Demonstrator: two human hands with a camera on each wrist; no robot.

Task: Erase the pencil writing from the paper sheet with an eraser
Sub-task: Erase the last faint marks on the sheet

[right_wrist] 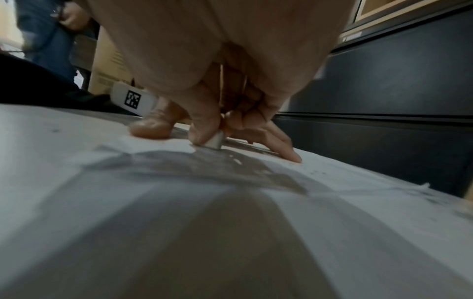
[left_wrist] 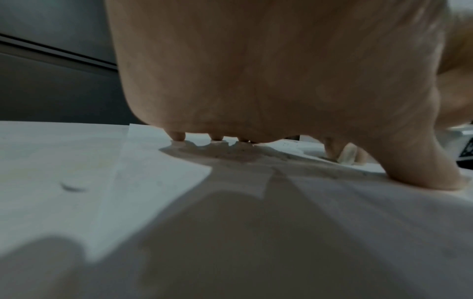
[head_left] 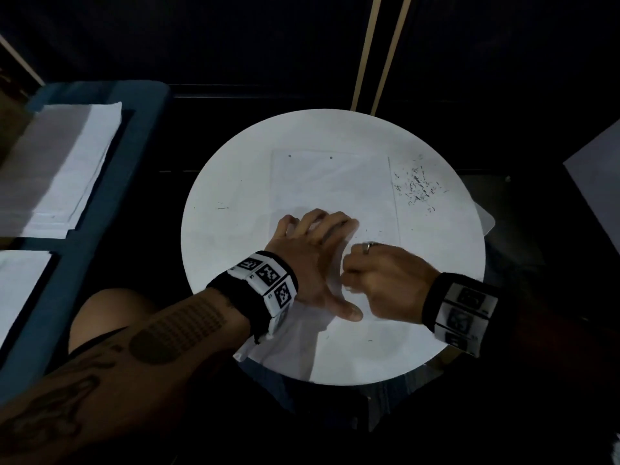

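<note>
A white paper sheet lies on the round white table, its near edge hanging over the table's front. My left hand presses flat on the sheet, fingers spread and thumb stretched toward me. My right hand sits just right of it, fingers curled. In the right wrist view its thumb and fingers pinch a small white eraser whose tip touches the paper. The left wrist view shows the left hand's fingertips on the paper and the eraser beyond. No writing is legible.
Dark eraser crumbs lie scattered on the table right of the sheet. A blue-edged surface at the left holds stacks of white paper. Another pale sheet pokes in at the far right. Dark floor surrounds the table.
</note>
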